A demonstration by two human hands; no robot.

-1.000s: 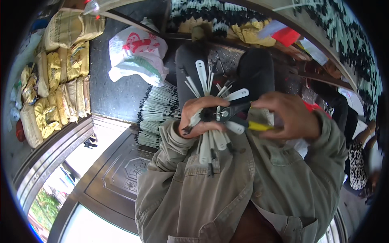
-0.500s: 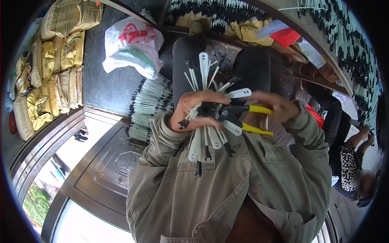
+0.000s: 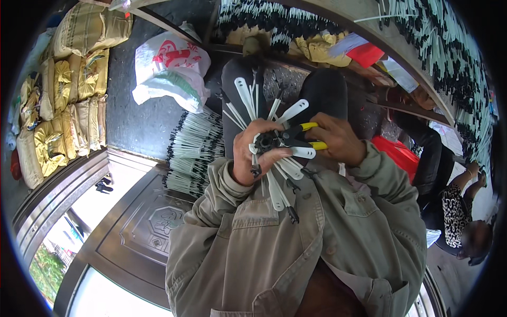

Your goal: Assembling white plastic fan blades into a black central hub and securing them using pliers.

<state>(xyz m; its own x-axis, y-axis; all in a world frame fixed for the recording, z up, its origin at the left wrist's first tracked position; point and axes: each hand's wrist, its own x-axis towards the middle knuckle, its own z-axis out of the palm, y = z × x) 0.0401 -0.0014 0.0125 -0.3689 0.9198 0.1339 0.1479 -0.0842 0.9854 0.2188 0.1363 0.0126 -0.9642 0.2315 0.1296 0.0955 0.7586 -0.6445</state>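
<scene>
Yellow-handled pliers (image 3: pixel 300 143) have drawn narrower, the right hand (image 3: pixel 339 138) now clasping them, suggesting a squeeze; the left hand (image 3: pixel 244 148) clutches white sticks (image 3: pixel 274 193).

A spoked bundle (image 3: pixel 265 141) with a round black hub fans out flat white strips (image 3: pixel 244 95) and thin white rods, many black-tipped, from the left hand (image 3: pixel 246 154). Dark pliers (image 3: pixel 290 138), yellow handles (image 3: pixel 318 145) parted, point leftward from the right hand (image 3: pixel 338 138), beside the hub.
</scene>
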